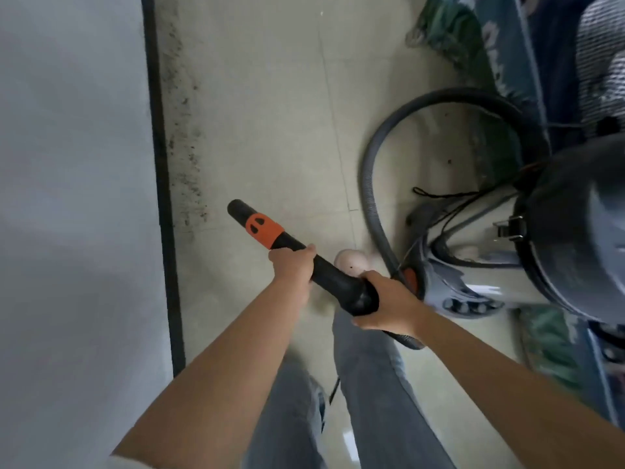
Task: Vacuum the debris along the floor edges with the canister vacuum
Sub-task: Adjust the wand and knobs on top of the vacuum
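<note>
1. So, the cleaning looks to me like it is near its beginning. The debris (pixel 184 137), dark crumbs and dust, lies in a long strip on the floor (pixel 270 96) just beside the black baseboard (pixel 162 164) of the wall (pixel 67 164). The strip runs from the far end down to about the level of the nozzle tip. I judge that almost all of it is left to do.

2. I hold the nozzle (pixel 297 255) with both hands. My left hand (pixel 292 265) is wrapped around the black tube just behind the orange band (pixel 263 230), fingers curled firmly on it. My right hand (pixel 389 306) grips the thick rear end, where the hose (pixel 372 170) joins, fingers also closed around it.

3. The long axis of the nozzle goes diagonally, from my right hand near my body up and to the left. The open tip points toward the wall edge and the near end of the dirt strip. It seems lifted above the floor and apart from the dirt, but the height I cannot tell surely.

4. The hose bends in a big loop on the right and returns to the vacuum (pixel 558 238), which stands on the floor close to my right side.
</note>
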A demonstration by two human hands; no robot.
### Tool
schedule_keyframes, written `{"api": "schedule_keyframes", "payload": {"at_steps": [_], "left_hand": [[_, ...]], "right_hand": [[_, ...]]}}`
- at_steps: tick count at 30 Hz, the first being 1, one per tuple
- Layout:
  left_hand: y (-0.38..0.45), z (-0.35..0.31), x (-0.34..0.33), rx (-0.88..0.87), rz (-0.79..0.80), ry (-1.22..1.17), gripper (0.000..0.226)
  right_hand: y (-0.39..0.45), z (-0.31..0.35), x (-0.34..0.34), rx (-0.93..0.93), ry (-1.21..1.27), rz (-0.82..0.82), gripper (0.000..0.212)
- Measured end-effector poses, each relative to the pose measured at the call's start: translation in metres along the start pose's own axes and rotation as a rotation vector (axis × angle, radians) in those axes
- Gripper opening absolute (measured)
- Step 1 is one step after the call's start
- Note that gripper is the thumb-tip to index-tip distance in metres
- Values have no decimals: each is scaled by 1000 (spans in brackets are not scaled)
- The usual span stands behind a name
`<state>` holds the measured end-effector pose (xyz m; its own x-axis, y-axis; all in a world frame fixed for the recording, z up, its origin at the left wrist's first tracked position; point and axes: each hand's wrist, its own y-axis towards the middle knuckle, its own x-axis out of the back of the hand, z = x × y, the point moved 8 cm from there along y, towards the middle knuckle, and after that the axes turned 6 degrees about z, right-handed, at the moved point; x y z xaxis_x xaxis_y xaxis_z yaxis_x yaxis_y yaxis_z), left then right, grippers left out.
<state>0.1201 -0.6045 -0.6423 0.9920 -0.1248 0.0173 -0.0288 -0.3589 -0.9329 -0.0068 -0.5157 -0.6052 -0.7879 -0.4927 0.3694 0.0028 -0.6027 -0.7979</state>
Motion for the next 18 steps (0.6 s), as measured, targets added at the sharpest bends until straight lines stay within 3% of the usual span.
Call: {"api": "schedule_keyframes", "payload": {"at_steps": [5,11,14,18], "left_hand": [[-61,26,-46,78,-75,-4,55],[-106,32,-130,-110,-66,327,54],[-124,31,-177,-165,-51,422,57],[-150,33,-247,-313,-19,750,60]], "right_hand": [[-68,-46,15,-55,35,-55,52],[-139,-143,68,-190,80,-56,68],[-174,-208,128,-275,172,-311,52],[-219,-266,219,-280,152,-685,30]]}}
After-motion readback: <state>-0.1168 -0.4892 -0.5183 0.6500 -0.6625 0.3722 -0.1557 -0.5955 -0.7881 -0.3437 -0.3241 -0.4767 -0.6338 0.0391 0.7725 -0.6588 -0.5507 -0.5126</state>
